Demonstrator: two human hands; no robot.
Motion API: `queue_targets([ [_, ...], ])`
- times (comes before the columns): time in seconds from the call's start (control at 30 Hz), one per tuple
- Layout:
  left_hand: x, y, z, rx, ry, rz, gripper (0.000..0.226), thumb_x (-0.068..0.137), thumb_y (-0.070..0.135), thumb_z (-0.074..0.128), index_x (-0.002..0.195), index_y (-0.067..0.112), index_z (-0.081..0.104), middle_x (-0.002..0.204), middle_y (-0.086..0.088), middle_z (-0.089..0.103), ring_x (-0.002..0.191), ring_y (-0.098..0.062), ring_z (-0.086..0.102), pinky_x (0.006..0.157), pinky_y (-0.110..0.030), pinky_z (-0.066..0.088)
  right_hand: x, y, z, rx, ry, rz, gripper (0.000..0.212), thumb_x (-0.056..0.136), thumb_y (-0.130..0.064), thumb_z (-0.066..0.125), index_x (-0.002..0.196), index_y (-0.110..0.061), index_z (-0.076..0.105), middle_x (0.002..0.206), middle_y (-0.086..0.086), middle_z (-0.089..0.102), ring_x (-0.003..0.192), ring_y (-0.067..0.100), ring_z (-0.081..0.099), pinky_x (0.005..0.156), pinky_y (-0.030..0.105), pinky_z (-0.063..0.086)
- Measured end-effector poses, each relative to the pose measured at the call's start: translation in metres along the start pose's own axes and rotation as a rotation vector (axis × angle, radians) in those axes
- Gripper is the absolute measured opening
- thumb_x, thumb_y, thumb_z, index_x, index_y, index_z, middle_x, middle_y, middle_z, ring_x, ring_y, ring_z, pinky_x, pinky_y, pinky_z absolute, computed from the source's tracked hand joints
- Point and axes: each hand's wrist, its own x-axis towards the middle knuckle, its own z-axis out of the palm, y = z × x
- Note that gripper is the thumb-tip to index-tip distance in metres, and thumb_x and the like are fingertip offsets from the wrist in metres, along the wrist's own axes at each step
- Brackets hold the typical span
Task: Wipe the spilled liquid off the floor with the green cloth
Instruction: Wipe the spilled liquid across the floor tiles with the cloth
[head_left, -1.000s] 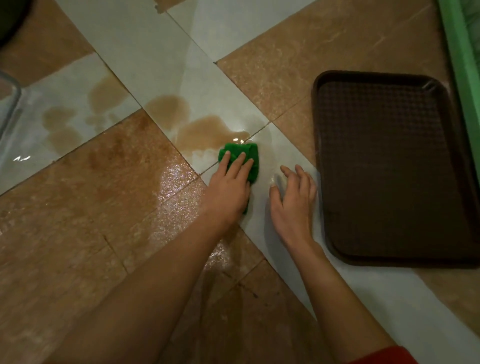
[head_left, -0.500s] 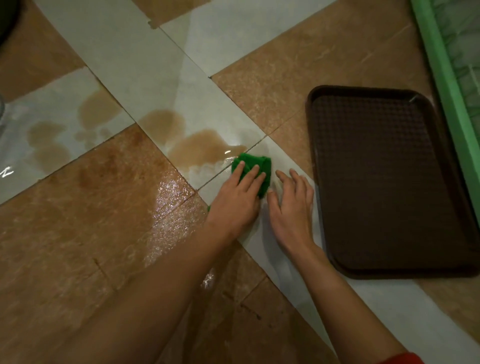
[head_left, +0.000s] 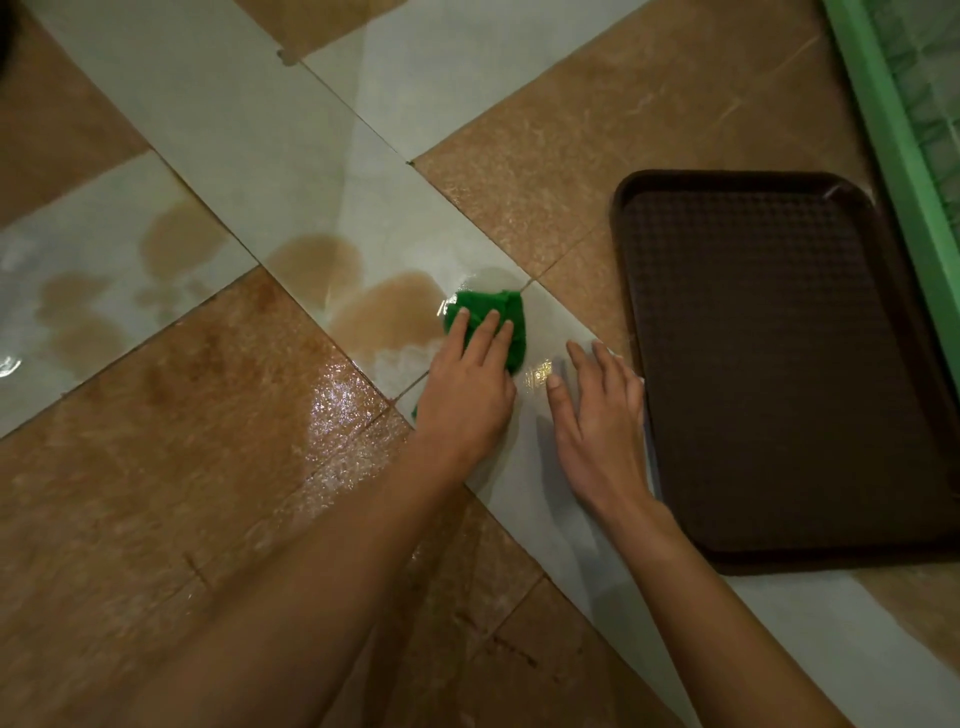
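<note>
My left hand (head_left: 470, 384) presses flat on the bunched green cloth (head_left: 498, 312) on a pale floor tile. The cloth's far end sticks out past my fingertips and touches the right edge of a brown puddle (head_left: 384, 314). A second brown patch (head_left: 317, 260) lies just behind that puddle, and more patches (head_left: 176, 241) stain the pale tile at the left. My right hand (head_left: 597, 415) rests flat on the floor with fingers spread, just right of the cloth, holding nothing. The brown tile (head_left: 337, 410) beside my left wrist glistens wet.
A dark brown tray (head_left: 639, 364) with nothing on it lies on the floor right of my right hand. A green frame (head_left: 893, 135) runs along the right edge. The floor is a mix of brown and pale tiles.
My left hand has slid the cloth a little to the right and forward along the puddle's edge. My right hand has stayed flat beside it.
</note>
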Motion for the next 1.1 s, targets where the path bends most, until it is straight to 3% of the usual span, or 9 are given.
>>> queue_targets([
  [0.13,0.013,0.0,-0.002,0.013,0.006,0.19,0.053,0.082,0.028,0.033,0.127,0.008,0.055,0.13,-0.016,0.055,0.123,-0.043,0.045,0.098,-0.051,0.043,-0.001,-0.001,0.001,0.034,0.012,0.011,0.068,0.089,-0.06,0.016,0.144,-0.024,0.032,0.154,0.004,0.023,0.142,0.02,0.012,0.116,0.047,0.014],
  [0.33,0.038,-0.011,-0.019,0.051,0.031,-0.04,0.049,0.095,0.027,0.035,0.144,0.024,0.03,0.153,-0.009,0.024,0.141,-0.032,0.012,0.114,-0.037,0.008,0.0,-0.003,0.001,0.06,0.013,-0.003,0.073,0.085,-0.062,0.013,0.144,-0.024,0.034,0.154,0.004,0.023,0.141,0.02,0.012,0.117,0.044,0.014],
  [0.43,0.018,-0.015,-0.015,0.004,0.112,-0.143,0.048,0.092,0.026,0.036,0.139,0.02,0.042,0.147,-0.014,0.036,0.137,-0.039,0.022,0.111,-0.044,0.021,0.001,0.0,-0.001,0.063,0.017,-0.013,0.072,0.086,-0.062,0.014,0.143,-0.022,0.035,0.154,0.005,0.024,0.141,0.021,0.013,0.116,0.045,0.016],
  [0.5,0.006,-0.01,-0.008,0.013,0.13,-0.088,0.05,0.084,0.028,0.034,0.127,0.014,0.057,0.131,-0.019,0.053,0.124,-0.045,0.042,0.101,-0.05,0.038,0.001,0.0,0.0,0.062,0.027,-0.013,0.072,0.086,-0.061,0.014,0.143,-0.022,0.036,0.153,0.007,0.024,0.14,0.022,0.014,0.116,0.047,0.016],
  [0.57,0.006,-0.005,-0.005,0.013,0.075,-0.041,0.053,0.081,0.029,0.032,0.124,0.014,0.06,0.127,-0.018,0.057,0.119,-0.046,0.048,0.096,-0.051,0.042,0.0,-0.003,0.002,0.068,0.018,-0.009,0.072,0.086,-0.06,0.015,0.143,-0.021,0.036,0.153,0.007,0.024,0.141,0.022,0.013,0.116,0.047,0.015],
  [0.67,0.021,-0.009,-0.008,0.016,0.074,-0.003,0.056,0.084,0.03,0.027,0.135,0.018,0.048,0.139,-0.016,0.046,0.131,-0.043,0.033,0.108,-0.046,0.029,-0.001,-0.009,0.006,0.079,-0.019,-0.023,0.072,0.085,-0.06,0.014,0.143,-0.022,0.036,0.154,0.007,0.024,0.142,0.022,0.012,0.117,0.047,0.013],
  [0.8,0.026,-0.031,-0.015,0.03,0.087,-0.149,0.05,0.094,0.024,0.038,0.143,0.021,0.032,0.151,-0.011,0.027,0.141,-0.035,0.013,0.115,-0.04,0.008,0.001,-0.014,0.01,0.075,-0.048,-0.03,0.071,0.086,-0.06,0.015,0.143,-0.023,0.036,0.154,0.006,0.023,0.142,0.022,0.012,0.117,0.046,0.011],
  [0.97,-0.006,-0.026,-0.012,0.025,0.139,-0.135,0.053,0.088,0.028,0.03,0.137,0.015,0.044,0.142,-0.016,0.041,0.134,-0.042,0.027,0.112,-0.047,0.02,0.001,-0.017,0.013,0.053,-0.064,-0.039,0.061,0.09,-0.051,0.024,0.142,-0.022,0.037,0.154,0.007,0.023,0.142,0.022,0.011,0.117,0.046,0.011],
  [1.1,0.01,-0.031,-0.015,0.07,0.074,-0.062,0.051,0.094,0.025,0.039,0.145,0.02,0.029,0.152,-0.01,0.026,0.141,-0.035,0.013,0.115,-0.04,0.007,-0.001,-0.022,0.016,0.063,-0.075,-0.048,0.06,0.09,-0.051,0.025,0.143,-0.024,0.035,0.154,0.005,0.022,0.142,0.02,0.01,0.117,0.045,0.011],
])
